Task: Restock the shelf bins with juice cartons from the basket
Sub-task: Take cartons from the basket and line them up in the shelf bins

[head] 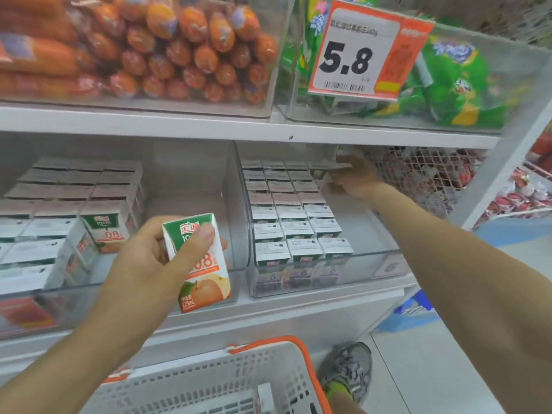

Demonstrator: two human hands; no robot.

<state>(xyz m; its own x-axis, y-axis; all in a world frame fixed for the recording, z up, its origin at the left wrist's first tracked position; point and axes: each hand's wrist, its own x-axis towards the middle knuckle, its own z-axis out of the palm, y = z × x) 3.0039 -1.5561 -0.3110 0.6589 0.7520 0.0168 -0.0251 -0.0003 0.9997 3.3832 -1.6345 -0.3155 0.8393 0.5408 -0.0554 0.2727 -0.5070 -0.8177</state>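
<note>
Left of the clear divider [239, 210] between the two shelf bins, the left bin [149, 282] holds rows of juice cartons [74, 210] packed along its far-left side, with bare floor showing on the side next to the divider. In front of that gap the left hand [149, 261] holds one juice carton [199, 261] upright, thumb across its green-and-orange face, fingers wrapped behind — a firm grip, carton raised just outside the bin's front wall. Below it, nearest the viewer, sits the white basket [227, 380] with its orange handle [301, 354], and one pale carton [265, 397] lies inside. Right of the divider, the right bin [382, 258] is stocked in three tidy columns of cartons [286, 216], with a bare strip along its right side. The right hand [355, 177] reaches deep to the back of that strip, fingers curled round a small carton [334, 168], though it's blurred there. Above the divider hangs a price tag [358, 52] reading 5.8. A shoe [349, 372] stands right of the basket.
</note>
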